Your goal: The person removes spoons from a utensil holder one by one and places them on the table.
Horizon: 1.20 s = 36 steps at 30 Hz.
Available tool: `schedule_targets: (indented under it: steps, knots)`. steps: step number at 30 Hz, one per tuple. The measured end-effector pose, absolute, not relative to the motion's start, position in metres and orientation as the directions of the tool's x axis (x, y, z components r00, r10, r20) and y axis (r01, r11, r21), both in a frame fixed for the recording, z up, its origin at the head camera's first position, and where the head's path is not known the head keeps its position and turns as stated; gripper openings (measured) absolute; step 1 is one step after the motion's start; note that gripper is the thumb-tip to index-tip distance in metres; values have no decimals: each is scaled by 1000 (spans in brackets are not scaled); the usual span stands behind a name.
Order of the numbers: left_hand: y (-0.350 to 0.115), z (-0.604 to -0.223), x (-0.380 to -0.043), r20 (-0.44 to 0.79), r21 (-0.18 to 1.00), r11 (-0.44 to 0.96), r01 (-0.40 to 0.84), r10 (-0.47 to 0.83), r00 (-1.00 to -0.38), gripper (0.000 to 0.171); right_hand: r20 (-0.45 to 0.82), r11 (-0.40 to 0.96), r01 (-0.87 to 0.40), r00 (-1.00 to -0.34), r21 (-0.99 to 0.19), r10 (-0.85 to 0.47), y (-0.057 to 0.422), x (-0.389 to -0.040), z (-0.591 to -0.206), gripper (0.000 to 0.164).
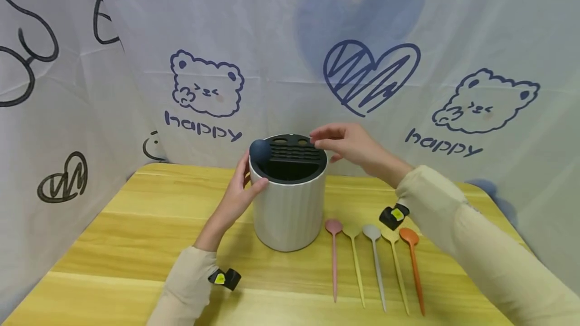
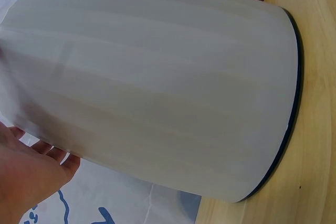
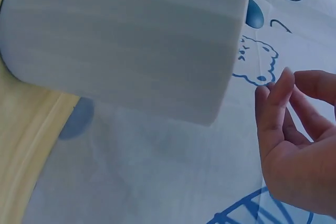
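A white ribbed utensil holder (image 1: 290, 215) stands upright on the table, its black top insert (image 1: 296, 154) divided by slots, round holes and a wide front opening. My left hand (image 1: 235, 192) grips its left side, thumb at the front rim and fingers round the back. Beside that hand, a dark blue spoon's round bowl (image 1: 260, 151) rises over the left rim; its handle is hidden. My right hand (image 1: 342, 142) hovers at the right rear rim with loosely bent fingers. In the right wrist view, the thumb and index fingertips (image 3: 286, 77) come close together, nothing visible between them.
Right of the holder lie several long spoons in a row: pink (image 1: 334, 260), pale yellow (image 1: 356, 265), white (image 1: 376, 265), yellow (image 1: 396, 265) and orange (image 1: 414, 265). A printed cloth (image 1: 281, 24) hangs behind the wooden table (image 1: 136, 230).
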<state>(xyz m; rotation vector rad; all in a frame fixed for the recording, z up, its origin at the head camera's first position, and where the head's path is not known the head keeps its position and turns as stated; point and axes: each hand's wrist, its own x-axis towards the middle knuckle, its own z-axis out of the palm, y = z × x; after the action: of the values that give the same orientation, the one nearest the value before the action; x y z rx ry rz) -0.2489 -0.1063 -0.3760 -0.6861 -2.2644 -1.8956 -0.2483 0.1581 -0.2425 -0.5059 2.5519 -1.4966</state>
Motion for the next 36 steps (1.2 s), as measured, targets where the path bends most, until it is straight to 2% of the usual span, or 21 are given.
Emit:
schedule_targets:
  steps: [12,19,36]
  knots:
    - [-108,-373,-249,366,907,111,406,271,-890,88,-57,510,-173,-913,-842,-404,119,-270,-229,34]
    - [-109,-372,-248,355,909,123,398,274,-894,86,-62,489,-176,-900,-854,-432,93,-276,-232,35]
    - [-107,-372,-248,360,907,113,406,291,-886,87,-98,505,-110,-925,-856,-367,66,-280,-245,33]
